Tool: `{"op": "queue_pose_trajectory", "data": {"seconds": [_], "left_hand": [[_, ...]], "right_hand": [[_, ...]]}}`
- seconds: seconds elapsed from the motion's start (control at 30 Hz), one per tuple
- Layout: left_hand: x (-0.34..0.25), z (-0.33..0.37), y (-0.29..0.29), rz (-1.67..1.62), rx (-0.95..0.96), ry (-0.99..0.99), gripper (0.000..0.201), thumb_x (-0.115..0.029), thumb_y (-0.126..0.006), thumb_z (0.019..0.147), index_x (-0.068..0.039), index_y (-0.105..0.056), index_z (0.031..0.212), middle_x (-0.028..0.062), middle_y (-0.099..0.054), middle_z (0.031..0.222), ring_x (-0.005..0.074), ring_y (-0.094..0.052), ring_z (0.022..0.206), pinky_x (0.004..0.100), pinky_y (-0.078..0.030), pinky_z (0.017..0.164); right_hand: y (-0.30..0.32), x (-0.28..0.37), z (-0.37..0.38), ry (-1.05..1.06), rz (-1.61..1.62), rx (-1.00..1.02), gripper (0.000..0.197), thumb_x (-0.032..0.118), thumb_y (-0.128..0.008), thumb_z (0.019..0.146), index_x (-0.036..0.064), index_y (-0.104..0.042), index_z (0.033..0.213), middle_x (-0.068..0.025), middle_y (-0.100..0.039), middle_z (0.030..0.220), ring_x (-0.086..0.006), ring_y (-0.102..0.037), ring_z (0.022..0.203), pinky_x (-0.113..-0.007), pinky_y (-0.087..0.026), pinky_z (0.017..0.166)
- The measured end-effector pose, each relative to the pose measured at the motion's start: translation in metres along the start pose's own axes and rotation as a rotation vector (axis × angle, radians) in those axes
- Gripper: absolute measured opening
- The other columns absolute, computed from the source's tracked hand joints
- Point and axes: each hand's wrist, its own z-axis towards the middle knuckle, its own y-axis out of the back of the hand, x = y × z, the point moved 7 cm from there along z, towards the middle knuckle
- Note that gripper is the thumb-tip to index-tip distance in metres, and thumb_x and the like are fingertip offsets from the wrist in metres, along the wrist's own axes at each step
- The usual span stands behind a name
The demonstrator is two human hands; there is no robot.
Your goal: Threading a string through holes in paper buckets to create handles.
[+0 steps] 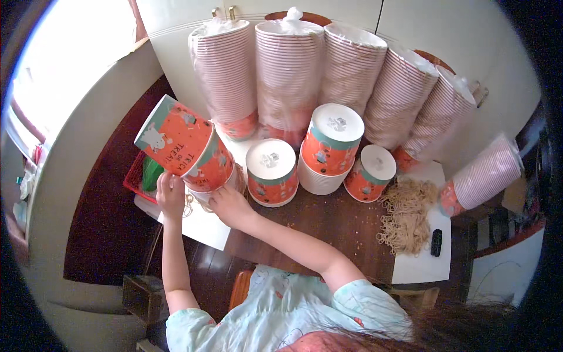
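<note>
On the table's left, an orange paper cup (176, 138) with a teal band leans to the upper left, its wide end meeting a second printed cup (212, 167). My left hand (170, 196) is closed in a pinch at the lower edge of the leaning cup; what its fingertips hold is too small to make out. Lower down, my right hand (230, 206) curls against the base of this stack, its fingertips partly hidden. A thin beige loop (188, 206) shows between the hands. Just right stands an upside-down orange cup (272, 172).
Tall plastic-wrapped cup stacks (287, 76) line the back. Two more upturned cup groups (331, 141) (370, 173) stand mid-table. A pile of beige rubber bands (407, 217) and a black object (436, 242) lie right. Another stack (484, 176) leans far right; a red basket (134, 182) sits left.
</note>
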Motion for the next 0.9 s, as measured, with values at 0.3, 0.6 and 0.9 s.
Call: {"op": "queue_pose_trajectory", "data": {"seconds": [0.3, 0.6, 0.9], "left_hand": [[-0.012, 0.006, 0.000, -0.044, -0.006, -0.068, 0.012, 0.001, -0.056, 0.070, -0.004, -0.050, 0.079, 0.0097, -0.049, 0.092, 0.0271, -0.053, 0.093, 0.0322, -0.051, 0.066], [-0.039, -0.040, -0.023, -0.192, 0.333, -0.025, 0.018, -0.003, -0.056, 0.068, -0.005, -0.050, 0.085, 0.0084, -0.052, 0.081, 0.0268, -0.054, 0.071, 0.0360, -0.046, 0.056], [-0.054, 0.014, 0.023, -0.136, -0.004, 0.067, 0.043, -0.015, -0.061, 0.072, -0.006, -0.047, 0.112, 0.0149, -0.039, 0.117, 0.0365, -0.033, 0.115, 0.0486, -0.032, 0.092]], "right_hand": [[-0.020, 0.001, -0.003, -0.155, 0.197, 0.158, 0.019, 0.011, -0.048, 0.071, 0.0040, -0.058, 0.085, -0.0105, -0.056, 0.087, -0.0238, -0.053, 0.088, -0.037, -0.038, 0.081], [-0.025, -0.007, -0.035, -0.164, 0.218, 0.134, 0.024, 0.008, -0.051, 0.068, 0.0029, -0.058, 0.090, -0.0093, -0.056, 0.093, -0.0243, -0.051, 0.095, -0.041, -0.034, 0.089], [0.043, -0.063, -0.061, -0.278, -0.073, -0.280, 0.037, 0.018, -0.060, 0.068, 0.0085, -0.051, 0.102, -0.0084, -0.046, 0.109, -0.0256, -0.040, 0.108, -0.044, -0.029, 0.093]]}}
